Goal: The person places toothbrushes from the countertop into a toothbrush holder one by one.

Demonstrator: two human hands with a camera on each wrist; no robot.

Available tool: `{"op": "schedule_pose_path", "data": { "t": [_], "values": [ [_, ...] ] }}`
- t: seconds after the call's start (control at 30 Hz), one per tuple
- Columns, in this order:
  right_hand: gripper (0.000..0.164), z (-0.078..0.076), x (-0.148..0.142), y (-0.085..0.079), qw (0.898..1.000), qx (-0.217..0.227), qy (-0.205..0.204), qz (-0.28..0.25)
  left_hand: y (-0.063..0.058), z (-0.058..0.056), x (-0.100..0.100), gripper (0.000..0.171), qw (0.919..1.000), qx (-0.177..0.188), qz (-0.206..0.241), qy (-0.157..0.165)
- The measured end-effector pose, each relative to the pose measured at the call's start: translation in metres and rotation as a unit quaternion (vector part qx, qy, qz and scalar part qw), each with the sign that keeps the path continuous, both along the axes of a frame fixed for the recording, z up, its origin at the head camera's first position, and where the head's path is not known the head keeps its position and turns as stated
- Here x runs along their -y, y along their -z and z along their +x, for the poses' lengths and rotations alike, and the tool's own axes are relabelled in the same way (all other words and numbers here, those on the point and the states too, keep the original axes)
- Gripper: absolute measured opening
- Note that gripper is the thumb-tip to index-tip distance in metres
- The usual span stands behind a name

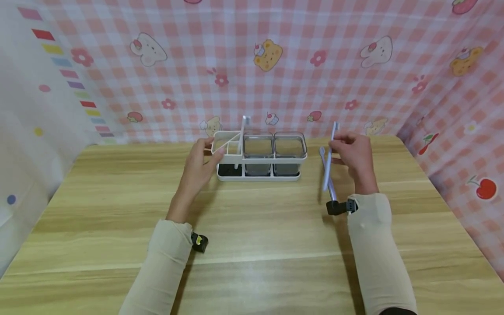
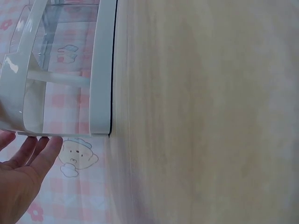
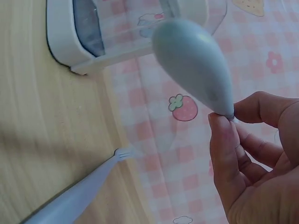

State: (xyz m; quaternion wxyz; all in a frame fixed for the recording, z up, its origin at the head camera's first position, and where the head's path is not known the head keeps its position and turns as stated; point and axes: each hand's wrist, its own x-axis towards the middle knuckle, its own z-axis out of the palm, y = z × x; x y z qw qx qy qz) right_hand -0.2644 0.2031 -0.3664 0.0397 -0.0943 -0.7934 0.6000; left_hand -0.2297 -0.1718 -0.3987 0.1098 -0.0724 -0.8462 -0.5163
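Observation:
A white toothbrush holder [image 1: 257,178] stands near the back edge of the table. My left hand [image 1: 199,165] steadies its left end, thumb at the front rim and fingers against the side. The left wrist view shows those fingertips touching the end of the holder frame [image 2: 103,74]. One white toothbrush [image 1: 243,127] stands upright in a slot of the holder. To the right, my right hand [image 1: 354,155] pinches a light blue toothbrush [image 1: 328,162] between thumb and fingers, above the table. Its thick handle [image 3: 194,65] points toward the right wrist camera. Another toothbrush [image 3: 77,196], pale purple, lies on the table below.
Two clear cups [image 1: 257,146] sit side by side in the holder. Behind stands a pink checked cloth [image 1: 236,96] with cartoon prints, close to the back of the wooden table [image 1: 256,245]. More cloth hangs at both sides.

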Motion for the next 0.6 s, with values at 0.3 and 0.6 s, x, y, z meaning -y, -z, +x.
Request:
{"op": "schedule_pose_path", "data": {
  "t": [0.3, 0.6],
  "values": [
    [0.023, 0.002, 0.007, -0.013, 0.999, -0.012, -0.003, -0.039, -0.001, 0.000, 0.000, 0.055, 1.0000, 0.003, 0.007, 0.003],
    [0.024, 0.004, 0.016, -0.023, 0.995, -0.043, 0.004, -0.094, 0.000, 0.000, 0.000, 0.055, 1.0000, 0.001, 0.006, 0.003]
  ]
}}
